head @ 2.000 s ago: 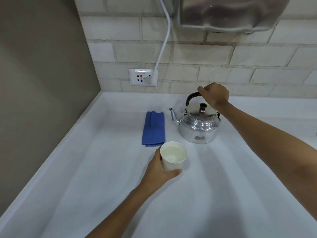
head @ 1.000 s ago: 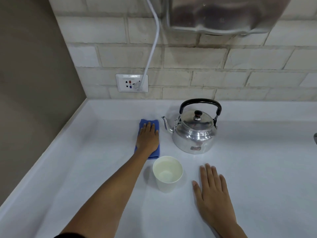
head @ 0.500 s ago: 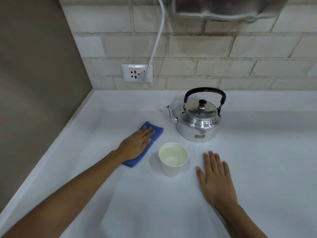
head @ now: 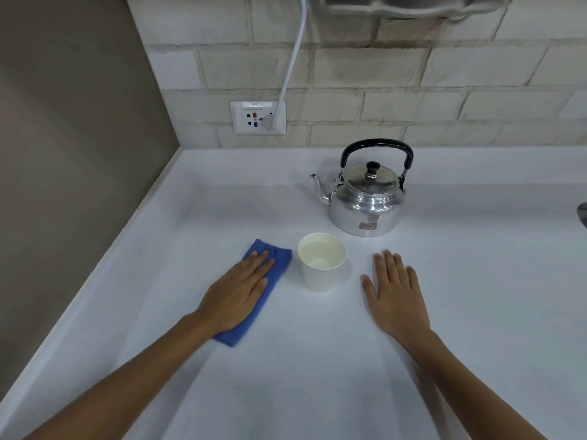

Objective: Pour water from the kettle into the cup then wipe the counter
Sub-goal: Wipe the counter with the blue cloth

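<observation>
A shiny metal kettle (head: 365,204) with a black handle stands upright on the white counter (head: 317,376), spout to the left. In front of it a white paper cup (head: 320,268) holds water. Left of the cup lies a folded blue cloth (head: 276,258), and my left hand (head: 236,293) presses flat on it, covering most of it. My right hand (head: 394,290) rests flat on the counter to the right of the cup, fingers spread, holding nothing.
A brick wall runs along the back with a wall socket (head: 258,117) and a white cable (head: 293,55) plugged in. A brown wall (head: 63,154) closes the left side. A metal appliance (head: 413,4) hangs above. A dark object (head: 583,214) shows at the right edge.
My right hand let go of the kettle handle and went flat on the counter. My left hand left the cup, pressed on the blue cloth and slid it toward me, beside the cup.
</observation>
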`<state>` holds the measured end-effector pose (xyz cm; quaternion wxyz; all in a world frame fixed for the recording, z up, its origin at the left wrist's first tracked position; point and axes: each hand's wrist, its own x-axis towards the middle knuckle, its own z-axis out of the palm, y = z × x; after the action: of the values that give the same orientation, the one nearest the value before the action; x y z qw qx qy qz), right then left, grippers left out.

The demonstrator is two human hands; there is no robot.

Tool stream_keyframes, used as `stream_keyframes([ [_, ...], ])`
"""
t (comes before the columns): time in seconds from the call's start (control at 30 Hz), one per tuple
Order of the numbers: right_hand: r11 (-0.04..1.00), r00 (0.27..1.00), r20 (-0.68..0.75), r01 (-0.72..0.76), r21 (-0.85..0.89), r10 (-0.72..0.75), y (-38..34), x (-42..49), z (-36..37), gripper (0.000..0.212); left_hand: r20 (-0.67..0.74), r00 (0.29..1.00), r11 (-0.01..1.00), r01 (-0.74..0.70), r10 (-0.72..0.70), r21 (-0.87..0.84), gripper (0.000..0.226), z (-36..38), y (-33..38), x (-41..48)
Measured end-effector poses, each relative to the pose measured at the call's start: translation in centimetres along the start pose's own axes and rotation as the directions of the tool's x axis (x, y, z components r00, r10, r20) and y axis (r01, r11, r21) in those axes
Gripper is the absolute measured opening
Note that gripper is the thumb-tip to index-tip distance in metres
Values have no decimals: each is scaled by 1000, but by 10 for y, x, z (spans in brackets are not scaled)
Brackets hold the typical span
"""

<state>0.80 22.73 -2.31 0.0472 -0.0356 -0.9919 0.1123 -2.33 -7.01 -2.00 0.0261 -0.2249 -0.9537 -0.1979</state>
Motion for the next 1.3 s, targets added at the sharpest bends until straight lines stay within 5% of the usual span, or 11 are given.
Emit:
stream_keyframes([
  [0.27, 1000, 1000, 10, 17, -13, -17, 3, 0, 0, 59, -28, 970, 963, 243, -241, 115, 48, 12, 26, 36],
  [0.5, 1000, 999, 32, 30, -5, -30, 6, -1, 2, 60, -61, 998, 995, 0, 6, 97, 51, 10, 43, -92],
  [0.63, 999, 999, 24, 24, -22, -24, 3, -2, 0, 59, -63, 980, 980, 191, -187, 52, 48, -9, 18, -84],
  [0.77, 999, 999, 24, 22, -34, -21, 0, -4, -1, 58, -104, 927, 904, 376, -362, 206, 51, 6, 49, -58],
  [1.0, 1000, 998, 51, 25, -17, -24, 4, -4, -2, 59, -54, 991, 976, 127, -120, 177, 52, 17, 109, -111],
  [1.3, 1000, 999, 47, 18, -16, -17, 2, -3, 1, 59, -56, 952, 931, 305, -300, 199, 56, 19, 118, -93],
])
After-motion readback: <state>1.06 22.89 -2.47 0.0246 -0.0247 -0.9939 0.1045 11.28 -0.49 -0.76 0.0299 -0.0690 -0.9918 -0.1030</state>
